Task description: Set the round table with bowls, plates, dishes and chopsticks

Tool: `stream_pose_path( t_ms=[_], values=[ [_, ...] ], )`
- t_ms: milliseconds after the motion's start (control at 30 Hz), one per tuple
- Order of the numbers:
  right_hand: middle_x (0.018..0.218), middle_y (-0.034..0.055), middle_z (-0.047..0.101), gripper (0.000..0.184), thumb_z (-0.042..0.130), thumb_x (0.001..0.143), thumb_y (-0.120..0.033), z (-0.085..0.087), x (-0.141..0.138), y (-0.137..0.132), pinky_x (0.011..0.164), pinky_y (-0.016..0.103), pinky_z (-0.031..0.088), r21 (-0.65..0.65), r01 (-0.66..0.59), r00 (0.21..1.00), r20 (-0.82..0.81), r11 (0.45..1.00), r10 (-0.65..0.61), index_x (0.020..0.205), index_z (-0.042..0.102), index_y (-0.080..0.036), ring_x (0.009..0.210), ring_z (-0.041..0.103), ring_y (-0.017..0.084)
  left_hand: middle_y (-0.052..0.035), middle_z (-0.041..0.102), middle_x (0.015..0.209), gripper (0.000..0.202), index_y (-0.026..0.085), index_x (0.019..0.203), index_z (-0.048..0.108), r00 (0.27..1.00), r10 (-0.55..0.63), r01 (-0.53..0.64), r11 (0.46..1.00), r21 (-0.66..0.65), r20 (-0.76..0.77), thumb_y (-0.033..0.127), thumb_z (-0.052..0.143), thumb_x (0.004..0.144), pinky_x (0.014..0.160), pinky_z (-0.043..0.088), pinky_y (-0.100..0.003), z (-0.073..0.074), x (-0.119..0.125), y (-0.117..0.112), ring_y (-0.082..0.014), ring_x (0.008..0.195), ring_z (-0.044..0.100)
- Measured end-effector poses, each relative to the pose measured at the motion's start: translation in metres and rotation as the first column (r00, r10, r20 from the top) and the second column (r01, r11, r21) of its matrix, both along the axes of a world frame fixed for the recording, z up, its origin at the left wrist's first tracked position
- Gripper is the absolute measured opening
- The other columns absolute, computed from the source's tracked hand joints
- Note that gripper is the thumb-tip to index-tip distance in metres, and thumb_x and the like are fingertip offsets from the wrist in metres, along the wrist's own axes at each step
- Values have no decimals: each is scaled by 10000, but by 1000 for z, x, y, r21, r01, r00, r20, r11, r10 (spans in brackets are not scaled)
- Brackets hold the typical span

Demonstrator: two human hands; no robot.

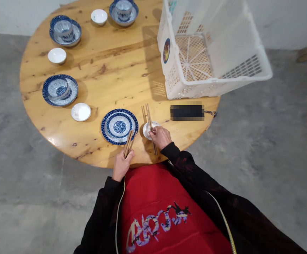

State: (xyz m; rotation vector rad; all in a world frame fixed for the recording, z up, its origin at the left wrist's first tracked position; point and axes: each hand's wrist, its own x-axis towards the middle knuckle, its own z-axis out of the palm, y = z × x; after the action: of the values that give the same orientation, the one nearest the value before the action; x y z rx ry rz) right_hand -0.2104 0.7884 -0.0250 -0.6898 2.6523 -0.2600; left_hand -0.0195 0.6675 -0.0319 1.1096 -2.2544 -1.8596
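My left hand [122,163] is closed around several wooden chopsticks [128,144], whose tips reach over the near edge of a blue-and-white plate [103,127] with a patterned bowl [120,126] in it. To the right, my right hand [160,137] pinches a pair of chopsticks [149,118] over a small white bowl [146,131]. Fingers and chopsticks cover part of that bowl. The pair points away from me, with its near ends close to the table edge.
A white plastic basket [195,84] stands at the right of the round wooden table [116,84]. Near it lies a blurred-out dark object [187,113] with a metal clip. Along the left rim are blue-patterned plates [74,92] with bowls, and small white bowls [80,112].
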Motion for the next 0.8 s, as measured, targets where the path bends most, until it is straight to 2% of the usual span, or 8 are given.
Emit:
stream_pose_path(
  t_ms=[200, 333, 400, 467, 533, 667, 733, 800],
  values=[
    [1036, 151, 735, 276, 565, 918, -346, 8, -1, 4, 853, 352, 468, -56, 63, 998, -19, 996, -64, 1027, 686, -124, 1001, 672, 283, -60, 736, 951, 274, 152, 803, 703, 1000, 0, 0, 1000, 7, -27, 384, 577, 877, 877, 473, -300, -3, 2, -1, -212, 944, 679],
    [950, 135, 732, 261, 578, 880, -319, 27, 8, 11, 843, 359, 484, -244, 90, 995, -18, 966, -98, 1008, 692, -121, 899, 679, 262, -63, 741, 964, 295, 156, 782, 705, 998, 10, -10, 1000, -2, -68, 405, 588, 888, 849, 476, -277, 7, 4, -6, -194, 924, 670],
    [893, 99, 723, 241, 582, 871, -333, 38, 20, 12, 802, 342, 500, -413, 80, 996, 74, 907, -54, 971, 695, -145, 789, 672, 221, -63, 739, 902, 354, 147, 831, 713, 997, 19, -15, 998, 58, -74, 465, 575, 905, 705, 474, -251, 18, 3, -8, -148, 740, 636],
    [841, 61, 702, 254, 585, 875, -381, 47, 34, 10, 723, 316, 513, -574, 111, 974, 227, 811, 27, 955, 692, -165, 691, 646, 181, -59, 730, 841, 437, 134, 943, 707, 996, 14, 0, 985, 171, -84, 540, 546, 914, 524, 392, -231, 31, 0, -10, -91, 526, 501],
    [805, 35, 667, 293, 597, 878, -440, 53, 49, 5, 630, 292, 509, -674, 192, 925, 366, 713, 97, 968, 688, -176, 626, 613, 154, -59, 725, 814, 501, 128, 1014, 682, 993, -7, 39, 961, 273, -118, 594, 534, 906, 444, 304, -228, 42, -3, -11, -60, 436, 379],
    [794, 11, 616, 372, 654, 845, -516, 62, 72, -8, 526, 264, 479, -734, 353, 844, 518, 581, 142, 1009, 680, -183, 551, 556, 115, -48, 683, 718, 522, 135, 867, 634, 977, -45, 120, 924, 363, -208, 651, 555, 875, 430, 266, -221, 54, -7, -13, -42, 422, 342],
    [797, 8, 610, 388, 675, 829, -534, 66, 79, -12, 522, 262, 478, -738, 392, 821, 550, 549, 152, 999, 674, -186, 544, 550, 108, -26, 647, 679, 532, 140, 827, 609, 973, -46, 138, 901, 412, -227, 667, 558, 866, 415, 235, -213, 54, -5, -14, -32, 413, 321],
    [795, 4, 609, 379, 675, 829, -542, 70, 85, -14, 526, 265, 481, -736, 404, 809, 565, 543, 164, 974, 665, -192, 543, 551, 107, -4, 611, 662, 536, 138, 848, 607, 971, -40, 150, 869, 471, -235, 671, 560, 861, 402, 210, -203, 54, -2, -15, -26, 407, 307]
  ],
)
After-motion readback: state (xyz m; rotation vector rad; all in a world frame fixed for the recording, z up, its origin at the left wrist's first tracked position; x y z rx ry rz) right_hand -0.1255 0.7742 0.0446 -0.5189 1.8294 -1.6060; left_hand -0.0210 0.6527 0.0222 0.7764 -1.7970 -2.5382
